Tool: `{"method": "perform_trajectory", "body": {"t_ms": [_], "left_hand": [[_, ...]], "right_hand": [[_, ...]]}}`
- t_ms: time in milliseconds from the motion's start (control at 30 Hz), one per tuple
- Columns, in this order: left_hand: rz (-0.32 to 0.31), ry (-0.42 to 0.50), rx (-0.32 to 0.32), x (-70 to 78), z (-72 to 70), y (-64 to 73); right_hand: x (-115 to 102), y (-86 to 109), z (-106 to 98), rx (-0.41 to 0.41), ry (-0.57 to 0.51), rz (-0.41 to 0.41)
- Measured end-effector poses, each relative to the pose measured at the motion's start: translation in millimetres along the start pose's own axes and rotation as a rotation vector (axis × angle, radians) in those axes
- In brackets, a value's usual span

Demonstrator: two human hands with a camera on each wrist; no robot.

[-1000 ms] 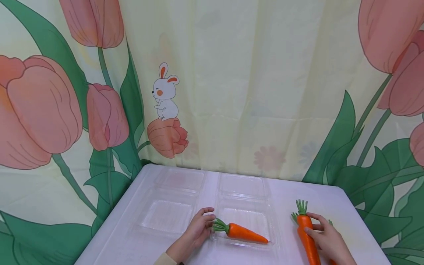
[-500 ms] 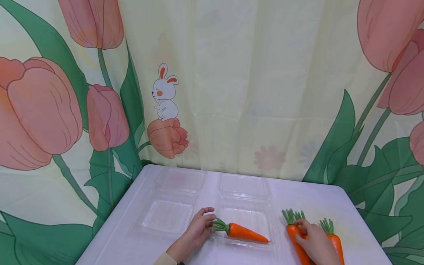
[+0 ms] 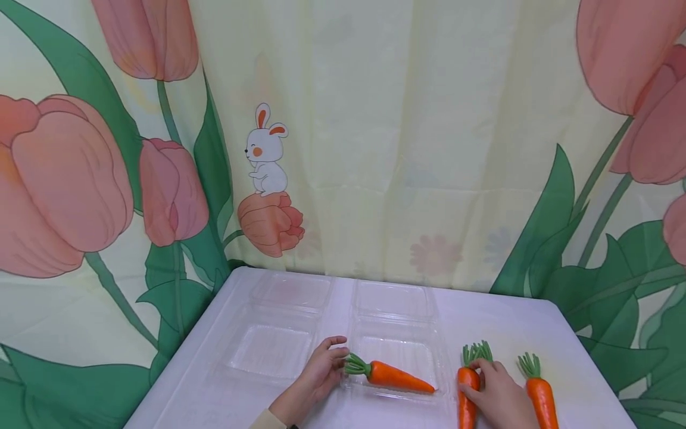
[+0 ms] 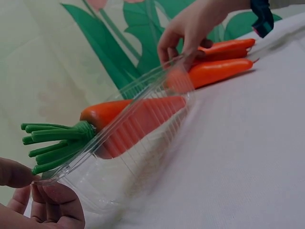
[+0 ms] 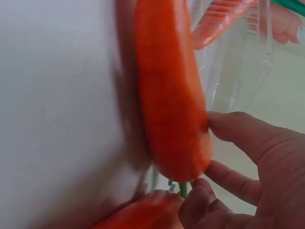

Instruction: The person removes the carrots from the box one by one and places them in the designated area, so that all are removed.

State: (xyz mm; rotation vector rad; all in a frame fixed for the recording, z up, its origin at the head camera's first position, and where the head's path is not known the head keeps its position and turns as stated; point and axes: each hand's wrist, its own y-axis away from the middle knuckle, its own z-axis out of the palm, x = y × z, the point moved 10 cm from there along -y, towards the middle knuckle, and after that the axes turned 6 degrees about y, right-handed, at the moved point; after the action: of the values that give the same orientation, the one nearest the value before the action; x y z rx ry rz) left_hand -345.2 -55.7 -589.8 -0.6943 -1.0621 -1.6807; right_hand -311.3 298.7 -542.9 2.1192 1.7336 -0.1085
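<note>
My left hand (image 3: 324, 366) pinches the near left rim of a clear plastic clamshell container (image 4: 138, 157) between thumb and fingers. Inside that container lies an orange toy carrot (image 3: 399, 376), its green top (image 4: 62, 140) sticking out over the rim beside the left thumb. To the right of the container, my right hand (image 3: 498, 390) holds another carrot (image 5: 171, 90) near its leafy end, thumb on one side and fingers at the other. A second leafy top (image 3: 485, 351) shows beside it, the body of that carrot mostly hidden by the hand in the head view.
A separate carrot (image 3: 542, 402) lies on the white table (image 3: 576, 363) to the right of my right hand. Another open clear container (image 3: 270, 348) stands left of my left hand. Behind the table hangs a curtain (image 3: 364, 149) printed with tulips and a rabbit.
My right hand has come left and down with the carrot, uncovering the carrot on the right. My left hand and the container have stayed in place.
</note>
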Motion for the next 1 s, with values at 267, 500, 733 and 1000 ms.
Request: {"method": "perform_trajectory", "body": {"t_ms": [267,500,733,1000], "left_hand": [[-0.001,-0.002,0.002,-0.2,0.7,-0.1],[0.002,-0.001,-0.005,-0.3,1.4,0.0],[-0.003,-0.007,-0.002,0.1,1.7,1.3],[0.002,-0.005,-0.002,0.5,2.1,1.9]], "right_hand": [[0.4,-1.8,-7.9,0.004,-0.013,0.005],[-3.1,-0.6,-13.9,0.020,-0.023,-0.007],[-19.0,2.4,-26.9,0.089,-0.017,-0.059],[-44.5,4.5,-41.1,0.130,-0.051,-0.072]]}}
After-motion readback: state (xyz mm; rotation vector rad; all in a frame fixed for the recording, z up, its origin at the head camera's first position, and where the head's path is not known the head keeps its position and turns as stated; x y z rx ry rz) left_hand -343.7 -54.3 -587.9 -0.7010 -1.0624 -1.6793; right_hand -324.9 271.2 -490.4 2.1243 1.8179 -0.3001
